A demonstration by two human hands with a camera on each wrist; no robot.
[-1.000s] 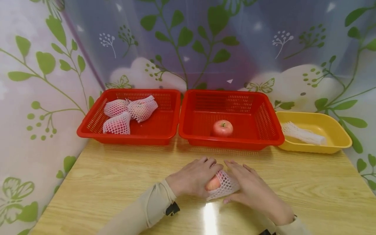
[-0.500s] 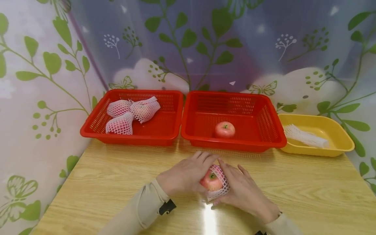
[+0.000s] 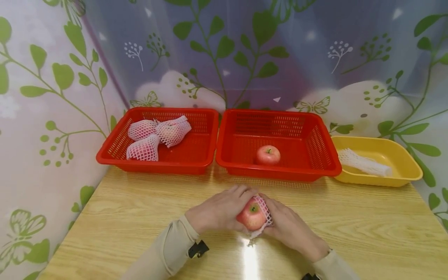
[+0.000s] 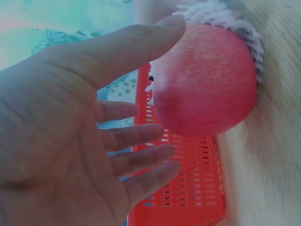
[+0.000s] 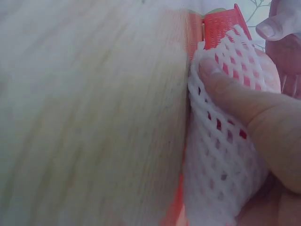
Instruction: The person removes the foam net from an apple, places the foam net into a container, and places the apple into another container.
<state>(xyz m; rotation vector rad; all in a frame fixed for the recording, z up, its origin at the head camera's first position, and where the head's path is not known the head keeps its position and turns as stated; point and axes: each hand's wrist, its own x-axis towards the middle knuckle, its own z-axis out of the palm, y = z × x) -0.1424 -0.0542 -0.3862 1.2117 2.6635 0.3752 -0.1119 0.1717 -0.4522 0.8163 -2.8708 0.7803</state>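
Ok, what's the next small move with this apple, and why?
I'd probably have the left hand nudge the apple deeper into the foam net: the right hand holds the net over one side, while the side facing the left hand looks bare, with that hand right beside it.
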